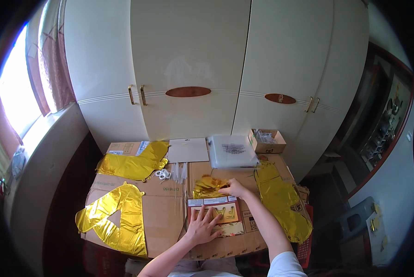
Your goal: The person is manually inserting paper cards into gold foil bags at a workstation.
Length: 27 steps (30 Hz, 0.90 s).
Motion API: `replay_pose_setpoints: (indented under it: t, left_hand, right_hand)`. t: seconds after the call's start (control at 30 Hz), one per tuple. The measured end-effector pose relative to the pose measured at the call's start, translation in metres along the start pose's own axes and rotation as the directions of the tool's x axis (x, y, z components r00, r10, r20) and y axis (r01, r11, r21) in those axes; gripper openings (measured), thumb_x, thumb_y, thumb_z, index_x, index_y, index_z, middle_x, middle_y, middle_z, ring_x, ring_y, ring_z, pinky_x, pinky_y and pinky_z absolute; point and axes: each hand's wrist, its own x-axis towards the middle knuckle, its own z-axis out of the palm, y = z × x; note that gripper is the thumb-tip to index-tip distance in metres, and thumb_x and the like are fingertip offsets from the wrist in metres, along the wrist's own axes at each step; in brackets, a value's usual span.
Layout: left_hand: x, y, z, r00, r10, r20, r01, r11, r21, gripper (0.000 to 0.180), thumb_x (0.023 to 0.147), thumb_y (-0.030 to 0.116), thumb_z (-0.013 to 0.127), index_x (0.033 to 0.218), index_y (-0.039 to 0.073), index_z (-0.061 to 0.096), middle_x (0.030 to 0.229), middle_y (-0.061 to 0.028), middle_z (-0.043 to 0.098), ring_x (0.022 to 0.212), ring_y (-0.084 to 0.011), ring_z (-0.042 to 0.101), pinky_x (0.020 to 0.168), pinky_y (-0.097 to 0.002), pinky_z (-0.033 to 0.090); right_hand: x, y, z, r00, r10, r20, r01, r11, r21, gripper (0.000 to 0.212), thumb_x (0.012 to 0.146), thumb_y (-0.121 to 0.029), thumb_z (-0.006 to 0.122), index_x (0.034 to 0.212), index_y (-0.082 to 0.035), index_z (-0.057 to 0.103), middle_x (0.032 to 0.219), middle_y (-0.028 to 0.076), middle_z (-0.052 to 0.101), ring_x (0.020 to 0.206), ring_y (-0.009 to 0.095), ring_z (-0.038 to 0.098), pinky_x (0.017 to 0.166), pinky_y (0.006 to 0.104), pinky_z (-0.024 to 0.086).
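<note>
My left hand (203, 227) lies spread and flat on a printed card package (233, 229) with pictured gold letters, near the table's front edge. Just beyond the package, my right hand (237, 188) pinches the right side of a crumpled gold foil balloon (206, 188). Part of that foil is blurred. To the left lies a flat A-shaped gold foil balloon (132, 217), with another bent-shaped foil balloon (132, 167) behind it. A long gold foil balloon (281, 198) lies along the right side.
Behind the hands are white ring-like coils (162, 174), clear straws (181, 173), a pale card sheet (187, 150), a stack of clear plastic bags (232, 154) and a small open box (272, 147). Flattened cardboard (163, 207) covers the table. White cabinets (188, 46) stand behind.
</note>
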Motion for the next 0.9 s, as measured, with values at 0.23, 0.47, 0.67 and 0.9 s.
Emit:
replay_pose_setpoints:
  t: [0.23,0.47,0.67,0.9]
  left_hand:
    - [0.001,0.001,0.002,1.0,-0.003,-0.012,0.004,1.0,0.022,0.066,0.09,0.063,0.044,0.145,0.027,0.043,0.15,-0.02,0.037,0.14,-0.0457,0.028,0.109,-0.0671,0.015]
    - [0.0,-0.002,0.004,0.997,-0.009,0.081,0.012,0.999,-0.044,0.067,0.092,0.064,0.039,0.134,0.015,0.056,0.11,-0.0177,0.066,0.125,-0.04,0.046,0.111,-0.0661,0.009]
    - [0.003,0.001,-0.006,0.986,-0.032,0.163,0.04,0.998,-0.048,0.068,0.091,0.063,0.042,0.135,0.013,0.055,0.124,-0.0147,0.062,0.131,-0.0383,0.041,0.112,-0.0632,0.006]
    - [0.005,0.002,-0.009,0.957,-0.055,0.283,0.062,0.998,-0.017,0.069,0.091,0.064,0.041,0.132,0.011,0.057,0.126,-0.0146,0.061,0.133,-0.0383,0.038,0.112,-0.0627,0.006]
  right_hand:
    - [-0.035,-0.008,0.006,0.939,-0.344,0.022,0.339,0.908,-0.245,0.019,0.08,-0.005,0.073,0.099,-0.003,0.069,0.098,0.008,0.073,0.092,0.015,0.068,0.082,0.029,0.053]
    - [-0.071,0.01,0.028,0.877,-0.469,0.104,0.453,0.735,-0.504,0.04,0.074,0.004,0.065,0.112,-0.01,0.062,0.12,0.008,0.065,0.113,0.028,0.062,0.091,0.0367,0.053]
    - [-0.086,0.027,0.038,0.848,-0.526,0.065,0.464,0.679,-0.57,0.042,0.072,0.006,0.064,0.113,-0.007,0.063,0.123,0.009,0.064,0.117,0.027,0.06,0.097,0.0373,0.05]
    - [-0.093,0.023,0.039,0.792,-0.603,0.089,0.531,0.611,-0.587,0.039,0.074,0.006,0.059,0.111,-0.004,0.065,0.126,0.009,0.063,0.118,0.027,0.059,0.103,0.0374,0.047]
